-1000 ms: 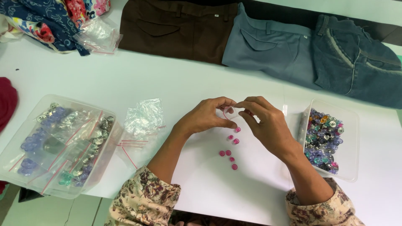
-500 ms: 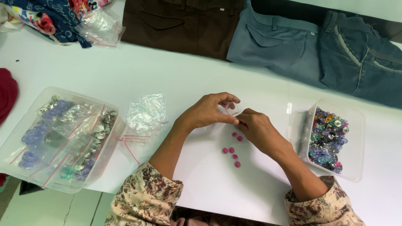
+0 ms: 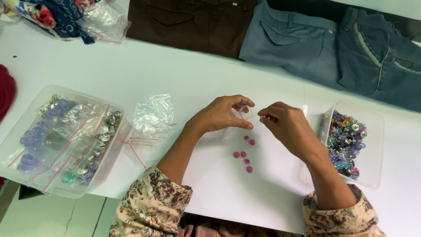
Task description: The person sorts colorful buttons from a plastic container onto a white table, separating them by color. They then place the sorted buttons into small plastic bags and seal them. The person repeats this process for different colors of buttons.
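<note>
Step in hand, by the look of it: bagging buttons. Left hand (image 3: pixel 223 115) pinches the mouth of a small clear zip bag w/ red seal strip (image 3: pixel 244 113); right hand (image 3: pixel 287 125), fingers curled, seems to grip a small pink button at its tips.

The drop-in likely calls for the bag mouth held wide.

Six small round pink plastic buttons (image 3: pixel 244 154) lie loose on white table (image 3: pixel 175 74) just below both hands.

Containers: clear plastic tub (image 3: pixel 372 153) at right, mixed coloured buttons; big clear tub (image 3: pixel 61 140) at left, filled bags of silver & blue ones. Empty clear bags (image 3: pixel 153 115) between.

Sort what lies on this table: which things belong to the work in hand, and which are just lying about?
In use: left hand, right hand, small clear bag, pink buttons.
Lying about: tub of mixed buttons, tub of bagged buttons, empty bags, trousers.
</note>
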